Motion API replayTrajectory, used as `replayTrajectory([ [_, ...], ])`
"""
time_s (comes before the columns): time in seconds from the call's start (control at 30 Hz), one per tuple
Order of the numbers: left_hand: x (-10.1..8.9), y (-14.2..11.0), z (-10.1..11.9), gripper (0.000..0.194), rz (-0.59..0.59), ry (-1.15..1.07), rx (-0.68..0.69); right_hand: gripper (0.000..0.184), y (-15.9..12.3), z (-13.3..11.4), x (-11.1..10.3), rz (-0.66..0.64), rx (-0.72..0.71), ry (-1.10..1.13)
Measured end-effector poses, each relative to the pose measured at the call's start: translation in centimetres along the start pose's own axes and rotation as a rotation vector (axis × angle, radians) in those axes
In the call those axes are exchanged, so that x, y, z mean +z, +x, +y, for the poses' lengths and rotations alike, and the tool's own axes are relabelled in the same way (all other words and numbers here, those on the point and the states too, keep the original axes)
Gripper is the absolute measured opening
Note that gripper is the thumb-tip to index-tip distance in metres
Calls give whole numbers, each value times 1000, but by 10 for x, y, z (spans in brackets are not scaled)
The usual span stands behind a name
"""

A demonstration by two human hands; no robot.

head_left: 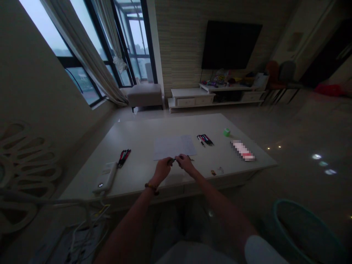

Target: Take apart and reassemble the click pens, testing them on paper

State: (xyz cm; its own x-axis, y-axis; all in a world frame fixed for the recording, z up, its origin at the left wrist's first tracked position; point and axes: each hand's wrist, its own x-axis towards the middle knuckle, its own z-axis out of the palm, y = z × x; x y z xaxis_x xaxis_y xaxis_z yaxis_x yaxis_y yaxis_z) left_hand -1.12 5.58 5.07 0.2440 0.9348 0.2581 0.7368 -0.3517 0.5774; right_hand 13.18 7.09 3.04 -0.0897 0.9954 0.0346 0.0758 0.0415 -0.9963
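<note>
Pinching a small dark object (172, 160) between them, the left hand (162, 169) and right hand (185, 163) sit close together, fingertips meeting on it (too small and too covered by fingers to say what it is). The object is held over the white table (143, 146), just below the near edge of a sheet of paper (175, 147), with both forearms reaching in from the near side. Bringing both hands in like this seems to steady the object for fine work. Two bunches of pens lie on either side of the paper, the left bunch (124, 157) nearer the hands and the right bunch (205, 139) farther off, both within easy reach. A white power strip (106, 176) lies near the table's left edge, and a bead bracelet (151, 188) circles the left wrist.
</note>
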Motion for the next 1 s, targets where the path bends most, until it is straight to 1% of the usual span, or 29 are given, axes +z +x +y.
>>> replayTrajectory([
  [0.1,18,-7,-11,20,69,94,36,36,-2,16,-4,18,46,40],
  [0.2,35,-17,-19,19,97,232,62,36,-3,31,-8,26,29,17],
  [0.3,43,-25,-24,19,106,315,93,36,-3,39,-14,-39,47,-35],
  [0.43,43,-28,-25,19,104,351,149,34,-1,38,-22,-98,71,-103],
  [0.53,43,-27,-25,19,110,370,156,33,0,35,-26,-121,90,-113],
  [0.67,44,-27,-26,18,108,391,154,32,2,32,-29,-110,71,-139],
  [0.77,45,-27,-27,18,116,392,151,33,2,31,-30,-140,85,-154],
  [0.83,45,-27,-27,18,115,385,157,32,1,31,-30,-140,63,-154],
  [1.0,44,-28,-26,18,118,382,152,36,1,33,-30,-130,72,-138],
])
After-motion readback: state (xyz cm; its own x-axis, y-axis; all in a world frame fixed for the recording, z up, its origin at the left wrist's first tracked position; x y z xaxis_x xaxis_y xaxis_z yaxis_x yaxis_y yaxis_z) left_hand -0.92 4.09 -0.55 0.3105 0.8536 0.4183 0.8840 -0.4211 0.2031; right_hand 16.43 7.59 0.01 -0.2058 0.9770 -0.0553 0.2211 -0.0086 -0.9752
